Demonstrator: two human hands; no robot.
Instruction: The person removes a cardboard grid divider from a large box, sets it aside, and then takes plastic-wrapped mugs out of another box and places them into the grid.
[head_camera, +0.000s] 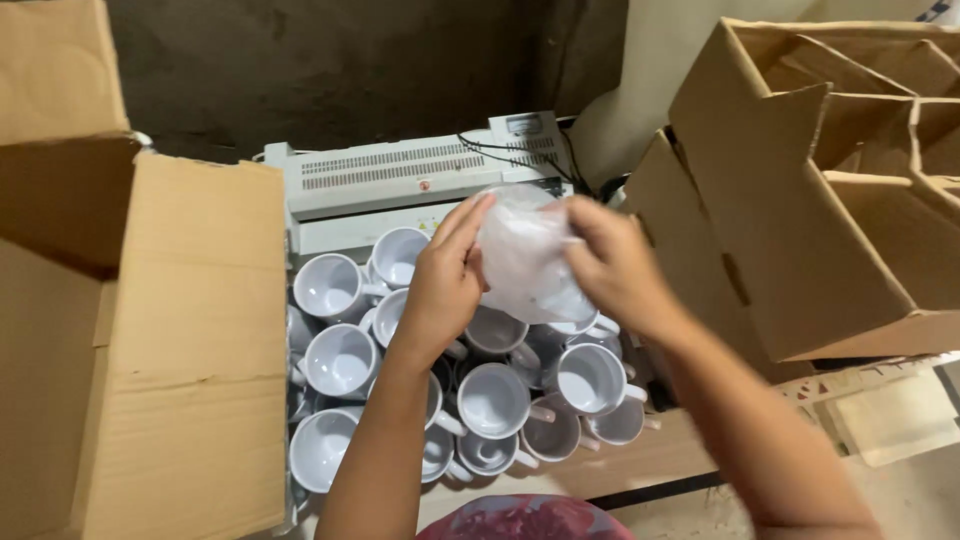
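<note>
Both hands, left hand (445, 280) and right hand (610, 265), pinching a clear plastic wrap (525, 255), probably around a mug, above the white mugs (490, 400). Better to peel slowly, keep firm grip, hold low over pile.

Stockroom or workshop: cardboard boxes (150, 340), massed white mugs (490, 400), laminating machine (400, 180)

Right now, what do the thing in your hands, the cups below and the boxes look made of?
Wrapped item: thin clear plastic film, crinkled and glossy, over something white. Cups: likely glazed white ceramic, smooth with soft shine. Boxes: brown corrugated cardboard, matte, with creased flaps. Both the left hand and right hand hold the wrap.
</note>
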